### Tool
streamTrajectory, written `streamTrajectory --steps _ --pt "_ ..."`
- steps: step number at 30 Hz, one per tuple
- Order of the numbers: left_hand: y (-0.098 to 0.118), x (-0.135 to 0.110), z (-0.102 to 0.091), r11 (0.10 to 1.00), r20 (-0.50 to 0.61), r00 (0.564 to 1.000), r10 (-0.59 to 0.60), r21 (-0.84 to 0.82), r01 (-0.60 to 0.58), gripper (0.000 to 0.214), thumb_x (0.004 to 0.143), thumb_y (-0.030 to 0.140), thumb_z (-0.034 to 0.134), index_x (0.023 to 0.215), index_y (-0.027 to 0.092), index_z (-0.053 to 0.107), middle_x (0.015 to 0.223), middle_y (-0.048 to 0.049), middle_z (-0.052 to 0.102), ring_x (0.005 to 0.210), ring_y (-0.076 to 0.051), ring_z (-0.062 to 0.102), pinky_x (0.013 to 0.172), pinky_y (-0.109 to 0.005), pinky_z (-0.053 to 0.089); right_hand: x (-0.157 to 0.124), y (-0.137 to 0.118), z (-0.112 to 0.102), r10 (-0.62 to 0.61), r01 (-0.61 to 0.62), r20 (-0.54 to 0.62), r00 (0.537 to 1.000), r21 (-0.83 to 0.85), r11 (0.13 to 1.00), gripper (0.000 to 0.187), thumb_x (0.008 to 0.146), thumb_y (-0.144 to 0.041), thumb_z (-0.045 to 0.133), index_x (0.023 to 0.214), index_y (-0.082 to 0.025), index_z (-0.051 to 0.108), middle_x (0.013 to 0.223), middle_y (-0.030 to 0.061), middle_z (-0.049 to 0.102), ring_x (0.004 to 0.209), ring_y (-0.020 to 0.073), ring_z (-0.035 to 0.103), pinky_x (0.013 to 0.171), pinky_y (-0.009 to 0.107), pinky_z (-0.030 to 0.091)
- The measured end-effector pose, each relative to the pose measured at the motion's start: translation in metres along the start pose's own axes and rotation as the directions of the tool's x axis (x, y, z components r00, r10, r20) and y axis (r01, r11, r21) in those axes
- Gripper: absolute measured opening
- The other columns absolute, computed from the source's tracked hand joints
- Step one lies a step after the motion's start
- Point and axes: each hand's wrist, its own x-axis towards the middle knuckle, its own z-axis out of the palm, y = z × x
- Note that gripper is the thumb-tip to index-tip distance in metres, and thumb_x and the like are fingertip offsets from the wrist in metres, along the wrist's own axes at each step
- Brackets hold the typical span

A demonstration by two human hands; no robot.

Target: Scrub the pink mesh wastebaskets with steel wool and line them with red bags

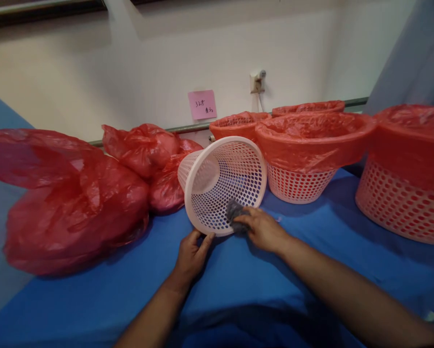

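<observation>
A white perforated plastic basket (217, 164) lies on its side on the blue table cover (246, 290), its mouth turned toward me. My left hand (191, 253) rests at the basket's lower rim, fingers curled against it. My right hand (262, 229) is closed on a small grey cloth (234, 210), pressed against the inside of the rim at the bottom right.
Crumpled red plastic bags (75, 198) are heaped on the left. Several white baskets lined with red bags (307, 140) stand behind and to the right, one large at the far right (409, 169). A pink note (202, 104) and a wall socket (256, 81) are on the wall.
</observation>
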Motion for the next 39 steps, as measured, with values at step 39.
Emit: streamTrajectory --steps 39 --pt "0.005 -0.005 -0.013 0.998 -0.241 0.970 0.033 0.056 -0.020 0.030 0.096 0.039 0.061 0.075 0.019 0.068 0.068 0.0000 0.072 0.061 -0.015 0.067 0.065 -0.024 0.053 0.004 0.019 -0.021 0.164 -0.195 -0.176 0.971 -0.180 0.964 0.050 0.094 -0.005 0.051 0.137 -0.024 0.070 0.147 0.0151 0.056 0.126 0.0308 0.057 0.109 0.048 0.047"
